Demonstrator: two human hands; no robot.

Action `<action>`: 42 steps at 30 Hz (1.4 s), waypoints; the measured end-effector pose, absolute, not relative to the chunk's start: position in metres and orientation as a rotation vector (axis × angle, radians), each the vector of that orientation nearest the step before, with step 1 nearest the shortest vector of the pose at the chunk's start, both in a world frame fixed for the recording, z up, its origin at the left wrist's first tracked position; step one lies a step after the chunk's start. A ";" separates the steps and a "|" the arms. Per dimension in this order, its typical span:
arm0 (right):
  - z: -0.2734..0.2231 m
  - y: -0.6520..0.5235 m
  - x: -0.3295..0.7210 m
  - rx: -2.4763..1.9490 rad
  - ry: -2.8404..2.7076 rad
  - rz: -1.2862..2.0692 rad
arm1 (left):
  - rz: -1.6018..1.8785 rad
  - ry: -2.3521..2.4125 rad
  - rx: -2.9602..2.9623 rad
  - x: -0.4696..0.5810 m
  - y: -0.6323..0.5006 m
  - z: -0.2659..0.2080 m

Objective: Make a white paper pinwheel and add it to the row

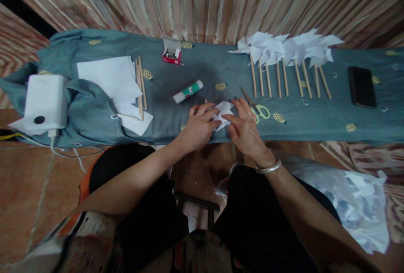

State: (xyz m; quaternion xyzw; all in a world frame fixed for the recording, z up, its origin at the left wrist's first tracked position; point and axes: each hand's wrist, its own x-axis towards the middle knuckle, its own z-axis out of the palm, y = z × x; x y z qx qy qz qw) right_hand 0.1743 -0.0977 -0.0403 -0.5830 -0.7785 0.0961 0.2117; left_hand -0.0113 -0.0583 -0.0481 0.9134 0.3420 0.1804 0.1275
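A white paper pinwheel (223, 113), small and folded, lies near the front edge of the cloth-covered table between my two hands. My left hand (199, 124) grips its left side, thumb and fingers pressed on the paper. From the right, my right hand (245, 126) holds the paper too, with the index finger laid over its middle and the other fingers curled by its edge. My palms and fingers hide part of the folds. Just beside my right hand are scissors (262, 112) with pale green handles. A glue stick (188, 92) lies behind my left hand.
Several white pinwheels on wooden sticks (278, 80) lie at the back right, with a dark phone (362, 86) beyond. A red box of pins (171, 55) stands behind. Leftward are paper sheets (105, 75), loose sticks (141, 83) and a white corded device (46, 100). A plastic bag (356, 205) sits below right.
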 end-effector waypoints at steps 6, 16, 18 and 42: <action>-0.037 -0.101 0.165 -1.623 -2.251 0.173 | 0.538 1.007 2.691 -0.010 -0.060 -0.048; -0.040 -0.100 0.171 -1.634 -2.127 0.326 | 0.590 1.004 2.702 -0.009 -0.060 -0.050; -0.039 -0.099 0.172 -1.626 -2.132 0.327 | 0.589 1.003 2.698 -0.009 -0.060 -0.050; -0.040 -0.097 0.159 -1.538 -2.227 0.265 | 0.600 0.999 2.705 -0.011 -0.060 -0.049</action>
